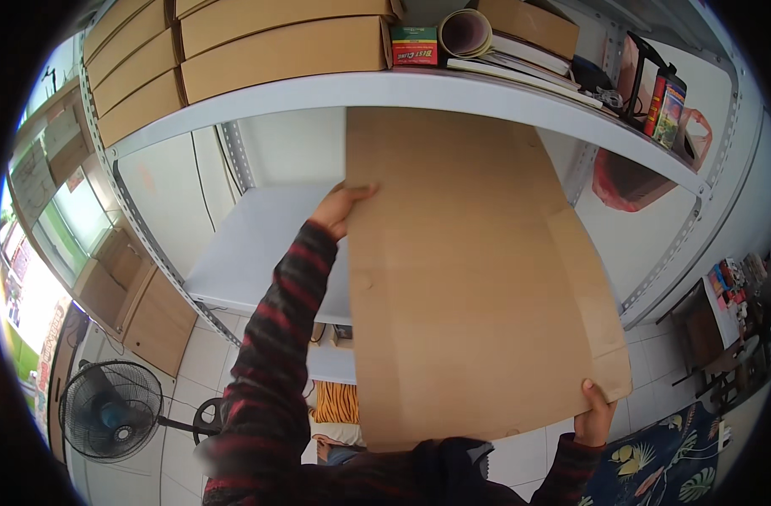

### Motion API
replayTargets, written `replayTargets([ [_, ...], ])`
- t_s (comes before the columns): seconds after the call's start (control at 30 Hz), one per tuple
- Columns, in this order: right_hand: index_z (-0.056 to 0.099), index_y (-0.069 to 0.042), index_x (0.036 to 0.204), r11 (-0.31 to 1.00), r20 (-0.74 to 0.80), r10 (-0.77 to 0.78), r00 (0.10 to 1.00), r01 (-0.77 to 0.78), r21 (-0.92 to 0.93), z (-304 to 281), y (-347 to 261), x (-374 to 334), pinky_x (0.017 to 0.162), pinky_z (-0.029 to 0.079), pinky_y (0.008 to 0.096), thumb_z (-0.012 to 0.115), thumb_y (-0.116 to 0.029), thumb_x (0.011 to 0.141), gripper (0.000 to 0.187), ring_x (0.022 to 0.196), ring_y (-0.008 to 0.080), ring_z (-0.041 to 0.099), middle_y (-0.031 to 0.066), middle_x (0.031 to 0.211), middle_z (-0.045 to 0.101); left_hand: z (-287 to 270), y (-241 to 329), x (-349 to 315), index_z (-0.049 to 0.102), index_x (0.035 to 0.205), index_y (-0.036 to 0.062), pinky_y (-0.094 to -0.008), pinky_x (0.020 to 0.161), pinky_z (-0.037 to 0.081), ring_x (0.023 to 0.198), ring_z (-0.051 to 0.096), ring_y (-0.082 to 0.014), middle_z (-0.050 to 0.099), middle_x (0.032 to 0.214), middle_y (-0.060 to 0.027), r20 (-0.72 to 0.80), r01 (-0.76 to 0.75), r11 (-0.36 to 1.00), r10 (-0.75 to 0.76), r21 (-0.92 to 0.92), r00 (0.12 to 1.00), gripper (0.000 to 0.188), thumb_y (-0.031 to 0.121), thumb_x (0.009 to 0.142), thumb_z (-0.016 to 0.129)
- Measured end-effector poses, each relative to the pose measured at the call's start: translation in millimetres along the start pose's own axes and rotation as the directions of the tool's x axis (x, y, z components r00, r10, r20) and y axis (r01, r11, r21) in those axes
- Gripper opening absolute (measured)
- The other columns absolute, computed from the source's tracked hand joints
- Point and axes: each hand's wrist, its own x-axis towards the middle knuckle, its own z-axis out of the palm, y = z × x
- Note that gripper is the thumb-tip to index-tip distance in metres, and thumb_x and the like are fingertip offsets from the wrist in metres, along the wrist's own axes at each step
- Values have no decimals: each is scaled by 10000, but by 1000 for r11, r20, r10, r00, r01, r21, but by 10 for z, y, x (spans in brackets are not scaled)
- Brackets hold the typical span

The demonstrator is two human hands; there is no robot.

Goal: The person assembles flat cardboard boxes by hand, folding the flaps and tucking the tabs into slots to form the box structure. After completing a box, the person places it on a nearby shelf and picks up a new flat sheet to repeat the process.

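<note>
A large flat sheet of brown cardboard (478, 270) fills the middle of the head view, its far end reaching in under the upper shelf. My left hand (343, 207) grips its left edge, thumb lying on top and the other fingers hidden beneath. At the near right corner, my right hand (596, 413) pinches the sheet, with the thumb on its upper face. Faint creases and a folded strip run along the sheet's right side. Left of it, part of the grey middle shelf (267, 244) shows; the sheet covers the rest.
The upper shelf's front edge (301, 91) crosses above the sheet, bearing cardboard boxes (284, 46), a paper roll (465, 34) and a spray can (670, 105). Perforated uprights flank the rack. A standing fan (111, 413) is at the lower left; patterned dark cloth (655, 455) lies lower right.
</note>
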Motion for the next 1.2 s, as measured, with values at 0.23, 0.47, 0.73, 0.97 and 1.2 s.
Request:
replayTargets([
  [0.23, 469, 29, 1276, 946, -65, -130, 989, 104, -308, -198, 244, 254, 924, 449, 338, 704, -15, 776, 554, 1056, 229, 568, 124, 1183, 567, 186, -601, 897, 520, 1227, -87, -346, 799, 549, 988, 642, -228, 612, 1174, -170, -150, 8, 901, 64, 435, 987, 408, 92, 879, 634],
  [0.47, 428, 26, 1364, 841, 55, -189, 981, 190, -506, -571, 41, 287, 843, 478, 301, 683, -84, 838, 595, 1002, 175, 576, 115, 1126, 579, -145, -870, 130, 594, 1127, -20, -293, 786, 506, 931, 617, -151, 649, 1004, -73, -45, -100, 714, 181, 693, 982, 319, 216, 914, 618],
  [0.73, 362, 14, 1404, 965, 283, 247, 927, -209, -159, -964, -20, 551, 880, 524, 372, 505, -483, 964, 679, 1118, 240, 589, 146, 1255, 555, 13, -915, -2155, 522, 1269, -7, -365, 947, 475, 1104, 602, -243, 584, 1215, -152, 162, 386, 796, -506, 467, 847, 727, 628, 964, 344],
  [0.97, 428, 49, 1346, 928, 337, 363, 869, -306, -211, -740, 220, 1133, 918, 497, 386, 592, -287, 902, 580, 1100, 292, 596, 160, 1234, 585, 626, -1561, -2114, 302, 1443, 3, -383, 1002, 458, 1212, 532, -237, 448, 1403, -151, 83, 433, 877, -425, -211, 901, 670, 303, 936, 619],
  [1.2, 412, 26, 1354, 899, 339, 312, 887, -160, -408, 24, 199, 438, 937, 474, 382, 679, -104, 749, 674, 1092, 276, 587, 159, 1221, 575, 272, -1155, -2309, 423, 1372, -15, -317, 974, 452, 1152, 548, -188, 575, 1272, -118, -37, 329, 944, -328, 34, 944, 562, 143, 891, 666],
])
